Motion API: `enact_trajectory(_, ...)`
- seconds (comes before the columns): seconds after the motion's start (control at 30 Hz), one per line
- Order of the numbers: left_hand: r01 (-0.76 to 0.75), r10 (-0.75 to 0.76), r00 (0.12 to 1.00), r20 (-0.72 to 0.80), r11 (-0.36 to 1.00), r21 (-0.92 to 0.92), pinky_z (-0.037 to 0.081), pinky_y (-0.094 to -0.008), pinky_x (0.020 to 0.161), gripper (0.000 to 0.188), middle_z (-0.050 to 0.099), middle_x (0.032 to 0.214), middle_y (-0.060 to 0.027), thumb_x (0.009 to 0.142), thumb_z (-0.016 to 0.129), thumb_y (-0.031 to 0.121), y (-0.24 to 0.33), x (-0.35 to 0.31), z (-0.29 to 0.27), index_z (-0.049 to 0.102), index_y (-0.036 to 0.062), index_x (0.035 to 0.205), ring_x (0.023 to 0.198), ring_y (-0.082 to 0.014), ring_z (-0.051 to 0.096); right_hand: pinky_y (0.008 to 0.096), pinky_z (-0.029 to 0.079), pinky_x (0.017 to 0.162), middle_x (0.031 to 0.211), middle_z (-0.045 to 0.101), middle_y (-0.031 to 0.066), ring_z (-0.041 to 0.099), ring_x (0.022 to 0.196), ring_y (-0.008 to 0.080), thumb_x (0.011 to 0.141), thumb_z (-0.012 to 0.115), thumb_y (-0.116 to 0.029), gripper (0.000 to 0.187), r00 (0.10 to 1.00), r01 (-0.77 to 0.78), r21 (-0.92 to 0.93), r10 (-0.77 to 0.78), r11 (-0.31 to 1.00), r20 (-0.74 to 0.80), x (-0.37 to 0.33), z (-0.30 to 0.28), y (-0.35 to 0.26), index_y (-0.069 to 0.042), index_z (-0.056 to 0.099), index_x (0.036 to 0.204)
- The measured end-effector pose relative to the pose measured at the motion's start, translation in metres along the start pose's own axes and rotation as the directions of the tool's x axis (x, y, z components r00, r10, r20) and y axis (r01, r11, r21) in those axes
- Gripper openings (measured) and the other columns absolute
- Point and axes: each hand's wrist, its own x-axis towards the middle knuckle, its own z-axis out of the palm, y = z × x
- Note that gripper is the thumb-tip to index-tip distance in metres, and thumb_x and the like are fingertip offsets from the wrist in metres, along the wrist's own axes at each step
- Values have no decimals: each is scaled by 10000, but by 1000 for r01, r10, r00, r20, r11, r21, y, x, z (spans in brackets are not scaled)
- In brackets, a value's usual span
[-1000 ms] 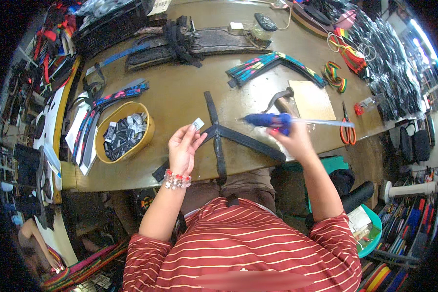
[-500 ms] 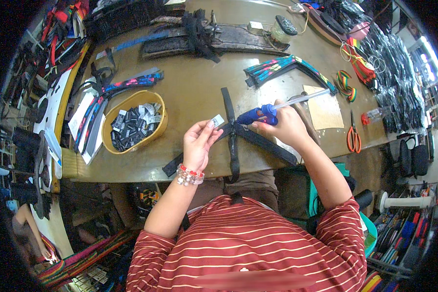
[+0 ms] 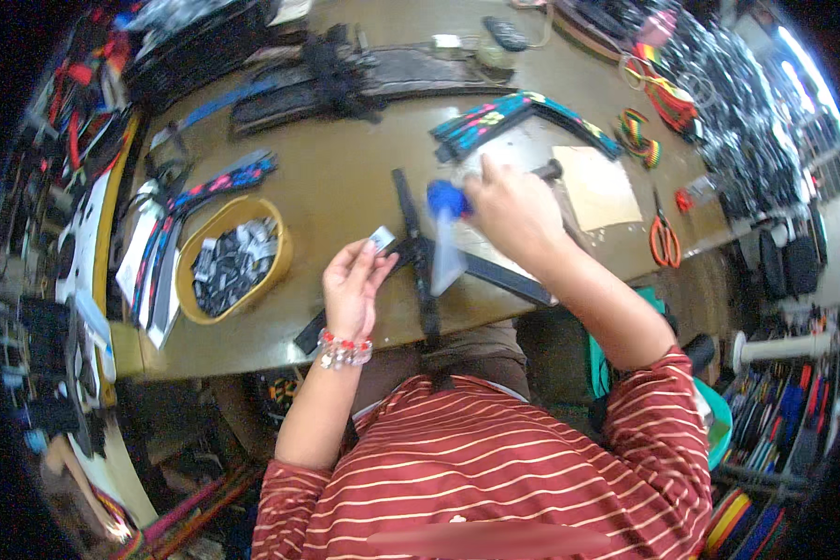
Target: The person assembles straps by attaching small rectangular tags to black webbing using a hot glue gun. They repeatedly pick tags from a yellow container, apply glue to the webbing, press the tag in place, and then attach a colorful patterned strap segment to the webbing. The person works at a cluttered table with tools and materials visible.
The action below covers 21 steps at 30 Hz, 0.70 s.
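My left hand (image 3: pixel 351 280) is closed in a pinch on a small white label (image 3: pixel 382 236), held just above the table. Beside it my right hand (image 3: pixel 515 210) grips a blue glue gun (image 3: pixel 447 199), blurred by motion. A translucent glue stick (image 3: pixel 447 257) hangs from the gun toward me. Crossed black straps (image 3: pixel 407 201) lie on the table beneath both hands; the gun and left fingers hide part of them. To the left of my left hand stands a yellow basin (image 3: pixel 284 257) holding many small black-and-grey labels (image 3: pixel 233 266).
Patterned straps (image 3: pixel 495 119) lie beyond my right hand, with a sheet of tan card (image 3: pixel 597 187) nearby. Orange-handled scissors (image 3: pixel 665 241) rest near the right edge. A dark board (image 3: pixel 401 75) lies across the back. Bagged black goods (image 3: pixel 719 121) are piled at far right.
My right hand has lifted and turned the glue gun, so its stick now points toward me instead of away to the right. The left hand still pinches the label. The whole view has shifted slightly.
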Motion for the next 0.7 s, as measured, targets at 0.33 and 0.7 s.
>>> enact_trajectory(0.33, -13, -1, 999, 40, 936, 352, 571, -309, 719, 104, 639, 851, -52, 903, 600, 85, 0, -9, 17, 615, 1, 962, 712, -105, 612, 473, 409, 907, 1091, 595, 171, 561, 1043, 324, 751, 706, -518, 687, 379, -910, 161, 924, 382, -48, -178, 86, 137, -74, 528, 1244)
enact_trajectory(0.7, 5, -69, 986, 154, 923, 384, 569, -261, 627, 111, 654, 927, -72, 899, 605, 84, -20, -50, 53, 608, 8, 978, 799, -121, 637, 236, 467, 645, 796, 641, 12, 568, 730, 74, 798, 720, -111, 139, 805, -233, 902, 448, -364, 389, -90, 43, -75, -6, 650, 858)
